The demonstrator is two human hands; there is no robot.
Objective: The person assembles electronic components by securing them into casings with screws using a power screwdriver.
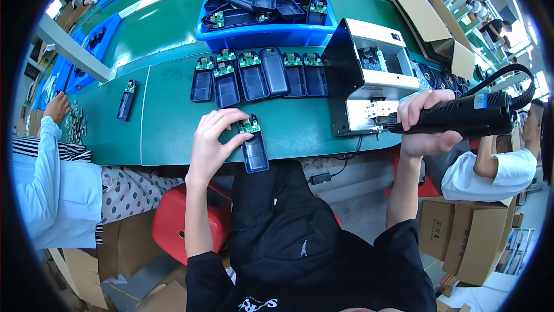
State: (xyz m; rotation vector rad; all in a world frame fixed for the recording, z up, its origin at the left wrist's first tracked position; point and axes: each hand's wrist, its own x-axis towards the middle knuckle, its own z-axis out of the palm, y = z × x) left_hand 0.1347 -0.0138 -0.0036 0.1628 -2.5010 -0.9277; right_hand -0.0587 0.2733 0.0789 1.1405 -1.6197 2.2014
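My left hand [209, 142] pinches a dark plastic housing [255, 155] by its upper end, where a small green circuit board [250, 125] sits. The housing's near end reaches past the front edge of the green table. My right hand [418, 133] is closed around a black electric screwdriver [461, 117], held level with its tip pointing left. That tip is at the metal front of a black and white screw feeder [381, 84]; whether a screw is on it is too small to tell.
Beyond my left hand, several similar housings [252, 78] stand in a row. Behind them is a blue bin [265, 36] heaped with more. A lone housing [127, 101] lies left, near a co-worker's hand [56, 107]. An open cardboard box [427, 17] and black round parts [441, 78] are right.
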